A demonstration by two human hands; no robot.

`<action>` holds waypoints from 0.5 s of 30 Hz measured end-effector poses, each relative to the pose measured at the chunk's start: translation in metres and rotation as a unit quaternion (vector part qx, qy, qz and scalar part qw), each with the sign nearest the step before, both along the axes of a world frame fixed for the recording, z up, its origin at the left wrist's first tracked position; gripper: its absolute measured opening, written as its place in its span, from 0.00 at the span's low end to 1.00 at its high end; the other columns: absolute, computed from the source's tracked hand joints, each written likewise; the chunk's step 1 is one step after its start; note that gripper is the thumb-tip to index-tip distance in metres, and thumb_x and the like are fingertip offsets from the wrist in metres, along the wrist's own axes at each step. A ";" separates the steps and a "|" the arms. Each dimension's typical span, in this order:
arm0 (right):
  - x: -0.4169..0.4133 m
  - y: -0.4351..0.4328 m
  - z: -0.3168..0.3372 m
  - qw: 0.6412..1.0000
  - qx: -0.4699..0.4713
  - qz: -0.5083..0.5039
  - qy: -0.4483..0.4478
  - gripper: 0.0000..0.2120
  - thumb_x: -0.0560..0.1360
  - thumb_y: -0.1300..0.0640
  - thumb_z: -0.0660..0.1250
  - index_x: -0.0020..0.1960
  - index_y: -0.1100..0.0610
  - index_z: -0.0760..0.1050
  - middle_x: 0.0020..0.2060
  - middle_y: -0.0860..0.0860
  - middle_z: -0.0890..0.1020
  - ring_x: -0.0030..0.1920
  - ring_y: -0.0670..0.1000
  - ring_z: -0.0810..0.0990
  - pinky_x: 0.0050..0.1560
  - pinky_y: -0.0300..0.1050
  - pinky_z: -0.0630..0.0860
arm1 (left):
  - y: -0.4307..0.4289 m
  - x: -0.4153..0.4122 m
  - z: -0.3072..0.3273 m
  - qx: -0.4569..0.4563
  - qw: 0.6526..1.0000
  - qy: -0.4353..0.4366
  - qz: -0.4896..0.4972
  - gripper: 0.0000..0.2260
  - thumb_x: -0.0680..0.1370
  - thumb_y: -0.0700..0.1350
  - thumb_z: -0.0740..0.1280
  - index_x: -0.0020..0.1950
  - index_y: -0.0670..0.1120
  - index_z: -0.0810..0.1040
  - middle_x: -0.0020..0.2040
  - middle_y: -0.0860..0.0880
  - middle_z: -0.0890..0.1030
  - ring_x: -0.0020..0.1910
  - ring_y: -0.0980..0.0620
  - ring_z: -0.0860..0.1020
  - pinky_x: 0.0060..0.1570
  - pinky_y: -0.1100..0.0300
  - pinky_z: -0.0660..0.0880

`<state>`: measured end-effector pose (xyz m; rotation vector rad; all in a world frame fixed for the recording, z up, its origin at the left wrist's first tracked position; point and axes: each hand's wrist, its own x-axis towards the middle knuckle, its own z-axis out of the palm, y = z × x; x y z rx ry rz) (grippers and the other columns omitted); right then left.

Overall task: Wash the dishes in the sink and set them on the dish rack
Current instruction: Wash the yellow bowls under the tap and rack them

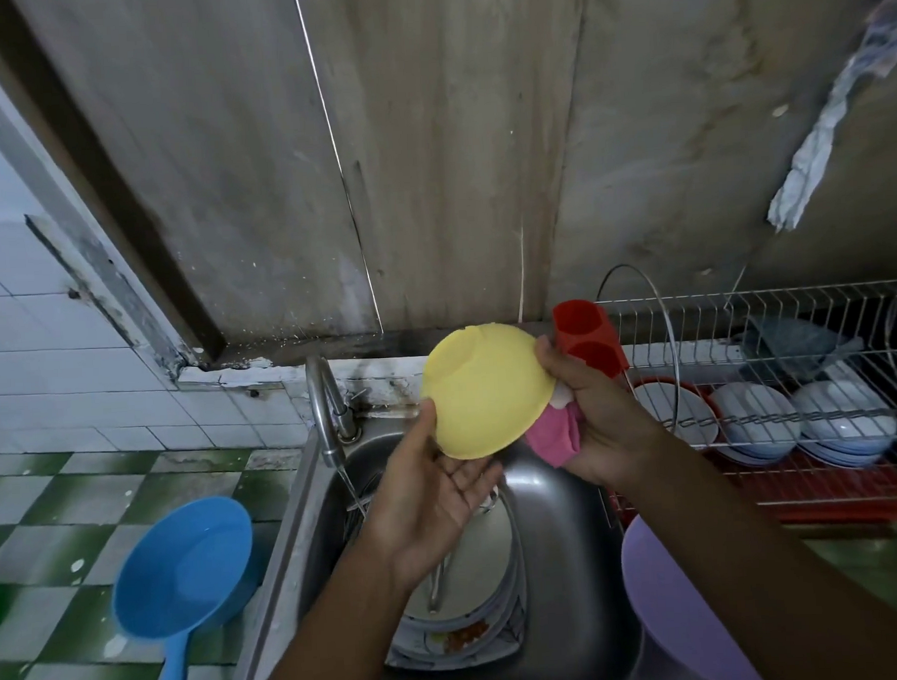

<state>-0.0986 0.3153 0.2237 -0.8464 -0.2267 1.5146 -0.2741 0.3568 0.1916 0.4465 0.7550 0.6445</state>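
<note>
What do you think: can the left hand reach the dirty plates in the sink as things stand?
Probably yes. The left hand is open, just over the plates, with nothing between them; it only touches the yellow bowl, which the right hand grips with a pink cloth.

left hand (pixel 433 500): palm up, fingers straight | right hand (pixel 601 410): fingers curled round cloth (pixel 551 438)
</note>
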 end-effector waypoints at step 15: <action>-0.034 0.013 0.001 0.876 -0.072 -0.158 -0.449 0.14 0.84 0.46 0.59 0.61 0.54 0.75 0.48 0.56 0.82 0.33 0.45 0.79 0.32 0.42 0.77 | 0.014 0.025 0.035 0.140 0.974 0.041 0.176 0.17 0.82 0.44 0.67 0.70 0.42 0.71 0.63 0.40 0.81 0.61 0.39 0.81 0.48 0.45 0.83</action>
